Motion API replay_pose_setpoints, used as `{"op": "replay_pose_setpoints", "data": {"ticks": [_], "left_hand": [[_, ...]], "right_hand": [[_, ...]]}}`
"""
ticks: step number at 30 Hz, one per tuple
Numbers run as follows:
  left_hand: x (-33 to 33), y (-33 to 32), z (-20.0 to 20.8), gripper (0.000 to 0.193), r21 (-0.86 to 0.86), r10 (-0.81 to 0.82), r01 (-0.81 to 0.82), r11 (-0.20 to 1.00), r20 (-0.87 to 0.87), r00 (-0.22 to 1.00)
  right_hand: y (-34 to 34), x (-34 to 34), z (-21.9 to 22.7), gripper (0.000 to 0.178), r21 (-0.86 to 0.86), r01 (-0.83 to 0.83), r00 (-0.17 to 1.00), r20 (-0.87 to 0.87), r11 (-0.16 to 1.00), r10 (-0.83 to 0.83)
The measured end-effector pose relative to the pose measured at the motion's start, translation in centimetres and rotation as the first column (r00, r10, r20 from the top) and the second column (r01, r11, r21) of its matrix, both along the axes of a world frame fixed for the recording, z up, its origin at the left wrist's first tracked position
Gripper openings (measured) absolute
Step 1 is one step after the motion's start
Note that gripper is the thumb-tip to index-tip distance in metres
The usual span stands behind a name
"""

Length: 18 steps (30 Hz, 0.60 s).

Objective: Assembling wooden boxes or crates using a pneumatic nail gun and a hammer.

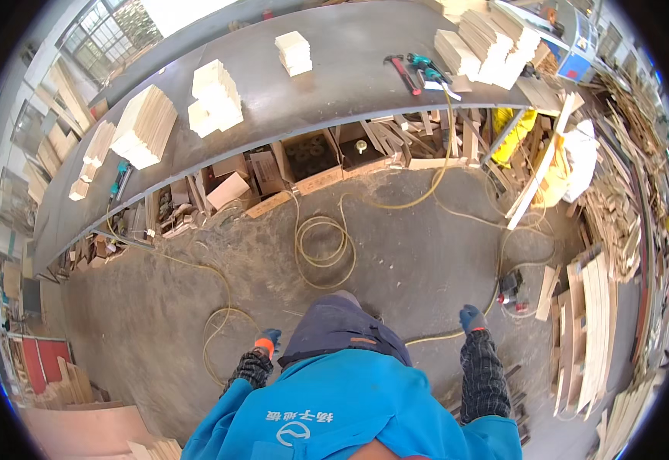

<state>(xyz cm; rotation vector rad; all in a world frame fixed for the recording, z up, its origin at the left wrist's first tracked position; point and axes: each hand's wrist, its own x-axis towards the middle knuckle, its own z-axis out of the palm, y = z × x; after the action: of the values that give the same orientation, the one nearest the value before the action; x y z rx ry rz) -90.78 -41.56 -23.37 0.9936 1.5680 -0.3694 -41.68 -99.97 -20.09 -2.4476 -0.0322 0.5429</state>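
Observation:
My left hand (pixel 271 337), in a blue glove with an orange cuff, hangs low beside my body with loose, parted fingers. Nothing shows in it. My right hand (pixel 472 318), gloved alike, is held out on the other side, slightly bent and with no object visible in it; its fingers are small in view. Both are well away from the long dark worktable (pixel 265 100) ahead. Nearest my left hand is a loop of yellow air hose (pixel 231 310) on the floor; another stretch of hose passes close by my right hand.
Stacks of pale wood boards (pixel 144 126) stand on the table, with a hammer (pixel 403 74) and a teal power tool (pixel 425 65) farther right. Offcuts and cardboard boxes (pixel 311 157) fill the space beneath. Coiled hose (pixel 324 241) crosses the floor. Planks (pixel 591 330) line the right side.

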Motion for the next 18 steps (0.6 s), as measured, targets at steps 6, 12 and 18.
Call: {"op": "replay_pose_setpoints", "data": {"ticks": [6, 12, 18], "left_hand": [[13.8, 0.8, -1.2, 0.065, 0.496, -0.618, 0.537, 0.682, -0.002, 0.786], [27.5, 9.2, -5.1, 0.066, 0.436, -0.688, 0.653, 0.618, -0.1, 0.718], [42.7, 21.7, -5.6, 0.037, 0.081, -0.364, 0.36, 0.929, 0.038, 0.931]], "right_hand": [[7.8, 4.1, -2.2, 0.04, 0.039, -0.094, 0.991, -0.093, 0.995, 0.097], [3.2, -0.7, -9.2, 0.047, -0.461, -0.462, 0.879, -0.353, 0.757, 0.322], [2.1, 0.4, -2.6, 0.041, -0.58, 0.079, 0.446, -0.707, 0.811, -0.549]]}}
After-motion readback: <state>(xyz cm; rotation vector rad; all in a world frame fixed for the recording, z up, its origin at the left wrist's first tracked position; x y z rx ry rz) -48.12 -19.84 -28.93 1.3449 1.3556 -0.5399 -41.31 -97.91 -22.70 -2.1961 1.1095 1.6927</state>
